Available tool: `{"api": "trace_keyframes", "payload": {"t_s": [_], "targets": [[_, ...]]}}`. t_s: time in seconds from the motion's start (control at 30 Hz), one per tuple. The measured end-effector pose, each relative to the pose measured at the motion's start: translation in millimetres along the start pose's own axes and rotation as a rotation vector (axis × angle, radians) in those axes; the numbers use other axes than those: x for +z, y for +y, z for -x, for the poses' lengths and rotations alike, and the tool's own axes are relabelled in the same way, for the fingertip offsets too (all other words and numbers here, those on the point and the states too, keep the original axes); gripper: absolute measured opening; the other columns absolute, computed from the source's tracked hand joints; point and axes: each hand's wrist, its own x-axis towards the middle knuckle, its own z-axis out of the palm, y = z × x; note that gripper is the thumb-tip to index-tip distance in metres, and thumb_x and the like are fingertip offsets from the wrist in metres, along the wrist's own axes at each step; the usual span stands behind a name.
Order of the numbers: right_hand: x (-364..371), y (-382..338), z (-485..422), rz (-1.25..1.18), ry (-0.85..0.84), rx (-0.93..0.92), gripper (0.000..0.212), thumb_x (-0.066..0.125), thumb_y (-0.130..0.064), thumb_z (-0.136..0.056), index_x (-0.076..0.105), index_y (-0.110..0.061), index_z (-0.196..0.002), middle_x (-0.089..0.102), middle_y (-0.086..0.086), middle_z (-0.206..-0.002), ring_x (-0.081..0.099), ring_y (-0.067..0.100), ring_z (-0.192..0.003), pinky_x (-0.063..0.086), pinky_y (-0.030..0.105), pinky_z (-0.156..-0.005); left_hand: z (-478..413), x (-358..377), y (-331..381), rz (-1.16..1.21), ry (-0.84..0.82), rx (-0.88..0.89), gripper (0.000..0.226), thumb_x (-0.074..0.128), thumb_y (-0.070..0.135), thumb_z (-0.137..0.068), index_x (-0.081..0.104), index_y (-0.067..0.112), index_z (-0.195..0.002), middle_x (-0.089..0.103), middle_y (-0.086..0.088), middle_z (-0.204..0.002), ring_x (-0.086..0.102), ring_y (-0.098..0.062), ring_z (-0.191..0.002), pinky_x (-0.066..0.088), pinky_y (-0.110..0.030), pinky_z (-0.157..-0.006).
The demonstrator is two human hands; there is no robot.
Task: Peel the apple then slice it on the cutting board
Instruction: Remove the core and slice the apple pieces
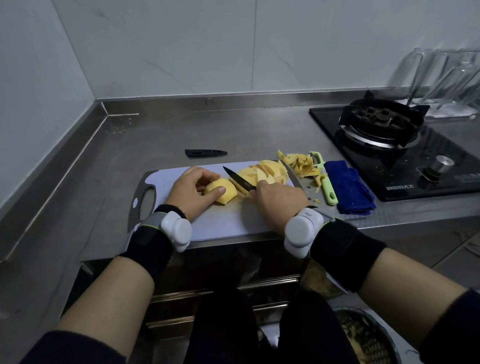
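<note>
The peeled apple (224, 193) lies on the cutting board (228, 221), near its middle. The left hand (191, 191) holds it down, with the fingers curled over it. The right hand (281, 197) grips the handle of a black knife (238, 179), whose blade stands against the right side of the apple. A pile of slices (264, 172) lies just to the right. Beyond the board's edge, on the steel tabletop (141, 144), are peels (301, 164), a green peeler (327, 185) and a blue cloth (351, 188). A black sheath (205, 152) lies behind the board, and a gas stove (405, 148) is at the right.
</note>
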Motion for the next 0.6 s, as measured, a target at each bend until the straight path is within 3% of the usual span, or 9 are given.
{"api": "trace_keyframes", "payload": {"t_s": [0.27, 0.6], "targets": [[3.4, -1.8, 2.2, 0.006, -0.005, -0.034, 0.032, 0.027, -0.03, -0.105, 0.049, -0.007, -0.108, 0.065, 0.012, -0.099, 0.063, 0.034, -0.087, 0.042, 0.038, -0.067, -0.5, 1.2, -2.6, -0.002, 0.014, 0.007, 0.027, 0.078, 0.025, -0.079, 0.068, 0.018, -0.103, 0.06, 0.003, -0.108, 0.062, -0.014, -0.101, 0.052, -0.036, -0.097], [4.5, -8.0, -6.7, 0.08, -0.063, -0.062, 0.019, 0.04, -0.009, -0.096, 0.05, -0.003, -0.11, 0.065, 0.012, -0.098, 0.064, 0.032, -0.084, 0.048, 0.038, -0.069, -0.9, 2.7, -1.0, 0.0, 0.022, 0.004, 0.029, 0.079, 0.024, -0.079, 0.067, 0.015, -0.104, 0.06, 0.004, -0.109, 0.061, -0.012, -0.101, 0.052, -0.032, -0.097]]}}
